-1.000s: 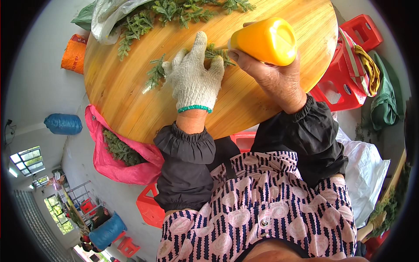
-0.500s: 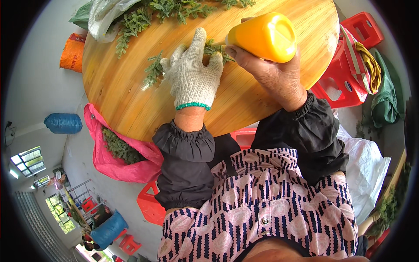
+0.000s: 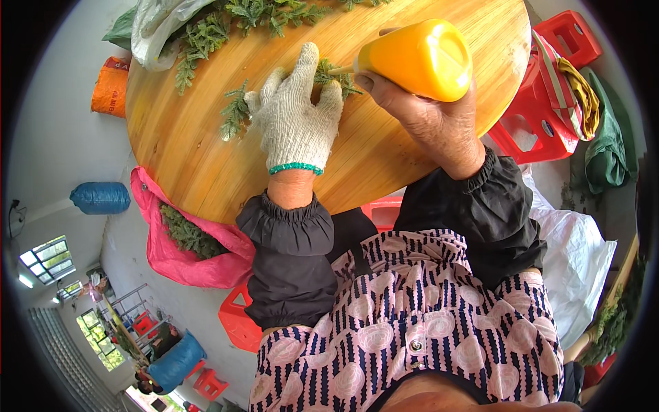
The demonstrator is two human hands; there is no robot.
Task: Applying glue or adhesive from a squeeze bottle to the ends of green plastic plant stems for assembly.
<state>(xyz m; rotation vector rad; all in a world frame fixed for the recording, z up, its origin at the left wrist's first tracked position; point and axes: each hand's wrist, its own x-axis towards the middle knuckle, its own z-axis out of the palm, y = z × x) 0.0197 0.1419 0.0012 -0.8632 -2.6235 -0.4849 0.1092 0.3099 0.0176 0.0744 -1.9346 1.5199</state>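
My left hand [image 3: 295, 123], in a white knit glove with a green cuff, lies over a green artificial fir sprig [image 3: 237, 111] on the round wooden table. Its index finger reaches forward and its thumb lies on the sprig, holding it; needles show on both sides of the hand. My bare right hand [image 3: 439, 120] is wrapped round a yellow squeeze bottle [image 3: 419, 58], tilted with its base up to the right. The bottle's narrow nozzle [image 3: 341, 70] points left, at the needles between my left thumb and index finger. Whether it touches them I cannot tell.
More fir sprigs [image 3: 257, 14] lie along the far side of the table [image 3: 199, 165], beside a white plastic bag [image 3: 154, 34]. A pink sack [image 3: 161, 257] of greenery stands at the left. Red stools [image 3: 535, 123] with bags are at the right.
The bottle's nozzle has come out to the left, in among the needles near my left thumb. My left hand has shifted only slightly and stays on the sprig.
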